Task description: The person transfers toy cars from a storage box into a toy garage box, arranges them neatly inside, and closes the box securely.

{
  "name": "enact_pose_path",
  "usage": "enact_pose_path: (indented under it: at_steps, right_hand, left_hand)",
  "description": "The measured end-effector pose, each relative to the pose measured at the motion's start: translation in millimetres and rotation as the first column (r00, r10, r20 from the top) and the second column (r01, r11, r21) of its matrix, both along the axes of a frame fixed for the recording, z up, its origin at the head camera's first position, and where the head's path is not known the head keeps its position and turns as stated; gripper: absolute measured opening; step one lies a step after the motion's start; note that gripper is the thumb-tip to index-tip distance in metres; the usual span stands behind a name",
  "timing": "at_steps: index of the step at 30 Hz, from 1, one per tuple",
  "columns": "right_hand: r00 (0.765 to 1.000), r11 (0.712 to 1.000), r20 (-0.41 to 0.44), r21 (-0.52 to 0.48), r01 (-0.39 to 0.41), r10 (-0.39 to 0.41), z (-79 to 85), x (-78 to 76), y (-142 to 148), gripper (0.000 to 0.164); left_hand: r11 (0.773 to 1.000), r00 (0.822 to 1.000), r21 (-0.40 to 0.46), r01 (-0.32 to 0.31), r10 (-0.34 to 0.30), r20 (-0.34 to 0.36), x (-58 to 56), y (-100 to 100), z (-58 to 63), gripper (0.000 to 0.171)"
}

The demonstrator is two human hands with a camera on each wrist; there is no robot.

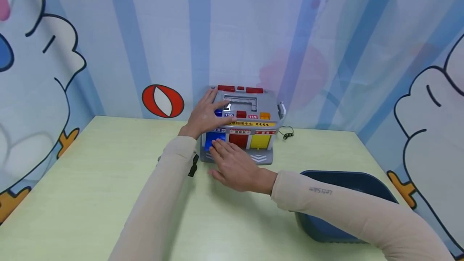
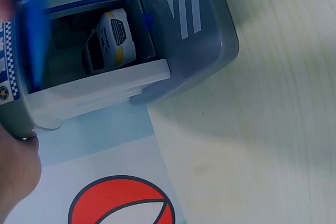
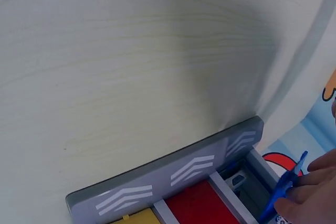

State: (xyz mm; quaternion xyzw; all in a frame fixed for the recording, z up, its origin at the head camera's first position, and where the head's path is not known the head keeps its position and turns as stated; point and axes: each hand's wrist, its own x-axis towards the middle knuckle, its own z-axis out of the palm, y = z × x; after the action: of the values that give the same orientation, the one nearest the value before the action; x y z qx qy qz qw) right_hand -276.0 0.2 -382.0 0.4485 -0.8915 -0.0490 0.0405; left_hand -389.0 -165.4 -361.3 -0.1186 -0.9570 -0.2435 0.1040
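Note:
A grey toy garage (image 1: 259, 100) with red lights on top stands against the backdrop. My left hand (image 1: 206, 117) rests spread over its top left part, thumb along the front edge. My right hand (image 1: 235, 166) is at the front left, its extended fingers touching the blue door (image 1: 216, 137). That door is swung up from its opening, and the left wrist view has it blurred. Inside the bay sits a white toy car (image 2: 116, 40), tilted, with a dark windscreen. The red door (image 1: 238, 140) and yellow door (image 1: 260, 141) beside it are closed.
A dark blue bin (image 1: 319, 235) stands at the front right of the table, partly under my right forearm. A thin black cord (image 1: 288, 135) lies right of the garage, and a black strap (image 1: 193, 166) left of it. The printed cloth backdrop (image 1: 235, 31) rises behind.

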Motion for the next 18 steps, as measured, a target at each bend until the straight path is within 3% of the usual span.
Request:
enact_pose_path:
  at_steps: [5,18]
  right_hand:
    - [0.997,0.997,0.082,0.073,-0.006,0.000,-9.4,-3.9,-3,0.069]
    - [0.983,0.978,0.172,0.207,0.024,-0.060,-19.5,-22.4,-15,0.070]
  left_hand:
    - [1.000,1.000,-0.010,-0.003,0.003,0.009,1.2,0,1.7,0.080]
    - [1.000,1.000,0.003,0.007,-0.007,0.010,0.8,1,2.3,0.079]
